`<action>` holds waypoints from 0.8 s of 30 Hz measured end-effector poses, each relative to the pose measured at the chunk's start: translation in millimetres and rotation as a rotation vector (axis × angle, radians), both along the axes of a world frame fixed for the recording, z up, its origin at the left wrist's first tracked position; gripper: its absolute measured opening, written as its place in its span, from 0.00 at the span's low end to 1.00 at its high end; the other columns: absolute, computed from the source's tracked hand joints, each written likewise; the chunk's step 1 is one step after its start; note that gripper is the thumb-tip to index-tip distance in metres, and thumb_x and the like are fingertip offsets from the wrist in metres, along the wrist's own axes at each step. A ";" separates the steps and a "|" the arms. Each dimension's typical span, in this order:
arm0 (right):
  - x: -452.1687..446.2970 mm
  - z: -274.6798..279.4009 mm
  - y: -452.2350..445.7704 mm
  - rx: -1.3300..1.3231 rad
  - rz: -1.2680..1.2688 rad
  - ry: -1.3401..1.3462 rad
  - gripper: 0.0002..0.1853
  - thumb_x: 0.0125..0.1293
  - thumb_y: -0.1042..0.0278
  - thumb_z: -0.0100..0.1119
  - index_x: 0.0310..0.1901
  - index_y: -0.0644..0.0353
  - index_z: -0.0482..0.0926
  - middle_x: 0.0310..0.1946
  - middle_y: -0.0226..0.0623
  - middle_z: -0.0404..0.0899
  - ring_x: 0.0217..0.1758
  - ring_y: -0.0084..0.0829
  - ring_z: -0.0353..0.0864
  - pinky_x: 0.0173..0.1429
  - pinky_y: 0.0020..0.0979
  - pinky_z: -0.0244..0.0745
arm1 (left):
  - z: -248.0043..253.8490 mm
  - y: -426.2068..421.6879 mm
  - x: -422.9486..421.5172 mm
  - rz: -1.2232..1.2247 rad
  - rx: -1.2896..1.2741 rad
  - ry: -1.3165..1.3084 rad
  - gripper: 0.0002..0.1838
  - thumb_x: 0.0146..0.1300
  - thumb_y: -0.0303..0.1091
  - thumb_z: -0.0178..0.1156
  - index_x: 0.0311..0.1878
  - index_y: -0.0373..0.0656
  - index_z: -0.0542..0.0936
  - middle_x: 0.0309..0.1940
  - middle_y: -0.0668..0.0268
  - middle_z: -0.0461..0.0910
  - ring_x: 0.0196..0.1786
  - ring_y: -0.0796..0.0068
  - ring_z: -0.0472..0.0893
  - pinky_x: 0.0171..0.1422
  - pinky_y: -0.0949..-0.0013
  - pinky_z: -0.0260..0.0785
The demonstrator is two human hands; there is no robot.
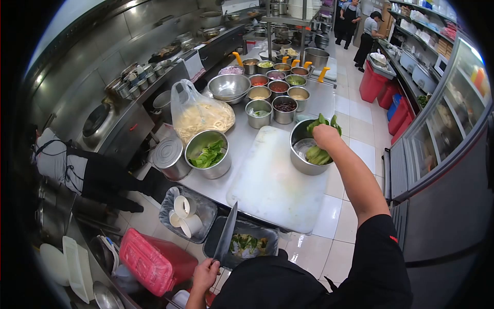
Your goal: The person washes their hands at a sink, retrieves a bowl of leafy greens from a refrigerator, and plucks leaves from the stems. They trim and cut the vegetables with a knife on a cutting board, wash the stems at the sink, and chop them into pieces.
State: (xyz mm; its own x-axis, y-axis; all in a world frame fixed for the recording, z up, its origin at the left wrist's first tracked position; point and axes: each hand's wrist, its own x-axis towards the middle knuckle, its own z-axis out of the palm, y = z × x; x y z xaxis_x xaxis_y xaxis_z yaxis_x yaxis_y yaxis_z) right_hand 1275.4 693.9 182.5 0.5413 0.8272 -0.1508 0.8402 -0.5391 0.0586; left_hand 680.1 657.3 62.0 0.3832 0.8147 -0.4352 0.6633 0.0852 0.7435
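Note:
My left hand [206, 275] is closed round the handle of a large knife [227, 234], whose blade points up and away over the dark bins. My right hand [326, 136] grips leafy greens [317, 152] over a steel pot [298, 154]; leaves stick out above the fist and pale stalks hang below it into the pot. Between the hands lies a white cutting board [275, 177] with wet marks. Left of the board, a second steel pot [222, 167] holds more green leaves [208, 155].
Steel containers of ingredients [279, 87], a mixing bowl [229, 85] and a bag of pale strips [203, 116] fill the far counter. Bins of scraps [249, 246] and cups [186, 213] stand below. One person [77, 165] bends at left; two others [368, 33] stand far back.

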 end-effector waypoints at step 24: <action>-6.6 -45.8 -3.6 -0.300 0.218 -0.162 0.15 0.51 0.60 0.67 0.42 0.51 0.89 0.46 0.41 0.87 0.53 0.43 0.85 0.70 0.53 0.63 | -13.4 81.6 200.5 -0.485 0.773 0.048 0.22 0.63 0.26 0.54 0.62 0.43 0.74 0.58 0.48 0.69 0.57 0.43 0.75 0.61 0.49 0.71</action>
State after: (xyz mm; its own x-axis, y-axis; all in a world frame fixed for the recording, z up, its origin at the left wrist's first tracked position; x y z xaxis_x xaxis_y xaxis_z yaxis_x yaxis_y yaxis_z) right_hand 1268.8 690.3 136.7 0.3943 0.8577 -0.3300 0.9001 -0.2880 0.3271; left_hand 880.5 738.9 48.6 0.7551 0.6404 0.1407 0.5283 -0.7214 0.4478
